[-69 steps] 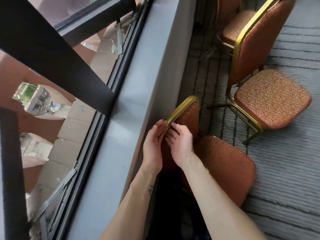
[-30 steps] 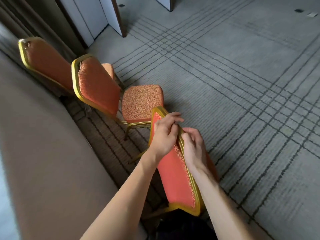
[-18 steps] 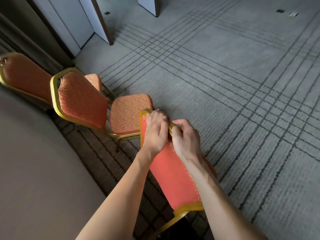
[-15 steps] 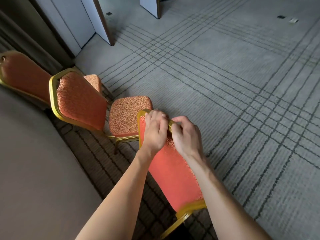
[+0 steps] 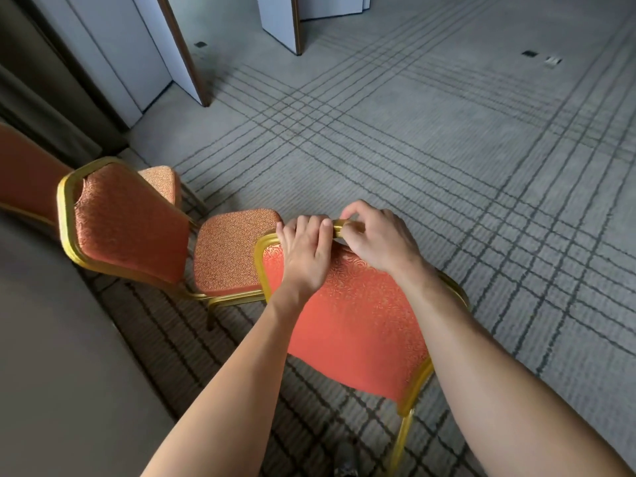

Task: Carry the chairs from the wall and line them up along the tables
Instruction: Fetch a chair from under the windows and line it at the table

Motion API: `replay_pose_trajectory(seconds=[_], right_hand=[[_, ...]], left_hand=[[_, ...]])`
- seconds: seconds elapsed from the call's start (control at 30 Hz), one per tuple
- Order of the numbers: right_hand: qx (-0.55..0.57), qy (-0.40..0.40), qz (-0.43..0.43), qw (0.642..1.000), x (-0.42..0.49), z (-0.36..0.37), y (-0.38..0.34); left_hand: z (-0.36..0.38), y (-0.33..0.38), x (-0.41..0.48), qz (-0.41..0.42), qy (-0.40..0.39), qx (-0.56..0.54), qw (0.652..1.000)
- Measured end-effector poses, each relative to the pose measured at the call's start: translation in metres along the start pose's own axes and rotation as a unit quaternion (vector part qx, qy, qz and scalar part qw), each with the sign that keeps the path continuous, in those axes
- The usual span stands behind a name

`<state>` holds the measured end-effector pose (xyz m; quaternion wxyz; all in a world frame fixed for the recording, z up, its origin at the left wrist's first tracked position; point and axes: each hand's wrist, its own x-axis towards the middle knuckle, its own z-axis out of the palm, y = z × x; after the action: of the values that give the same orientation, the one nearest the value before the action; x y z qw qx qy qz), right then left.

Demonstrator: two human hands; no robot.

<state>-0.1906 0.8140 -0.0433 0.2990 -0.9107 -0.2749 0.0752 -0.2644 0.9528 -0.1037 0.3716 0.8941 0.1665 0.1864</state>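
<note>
Both hands hold the gold top rail of an orange-upholstered, gold-framed metal chair (image 5: 351, 318): the left hand (image 5: 304, 249) curls its fingers over the rail, and the right hand (image 5: 375, 239), just beside it, wraps thumb and fingers round the same bar. Compared with half a second ago, the chair's back faces the person more squarely, showing more fabric, and the hands keep their grip. The chair hangs below the hands over grey line-patterned carpet (image 5: 447, 166), close beside a matching orange chair (image 5: 130, 222).
</note>
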Motion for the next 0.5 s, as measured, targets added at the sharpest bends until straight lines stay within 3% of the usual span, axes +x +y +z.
replay_pose_trajectory(seconds=[0.23,0.4,0.5], right_hand=[[-0.22,0.106,-0.019,0.97,-0.006,-0.015,0.052],[-0.202,0.18,0.087,0.959,-0.022,-0.033,0.106],[-0.189,0.173,0.113,0.96,-0.016,-0.037,0.121]], left_hand=[[0.036,0.04,0.011,-0.019,-0.086,0.005,0.996],[0.078,0.083,0.022,0.017,-0.173,0.072,0.982],[0.095,0.089,0.037,0.018,-0.163,0.118,0.979]])
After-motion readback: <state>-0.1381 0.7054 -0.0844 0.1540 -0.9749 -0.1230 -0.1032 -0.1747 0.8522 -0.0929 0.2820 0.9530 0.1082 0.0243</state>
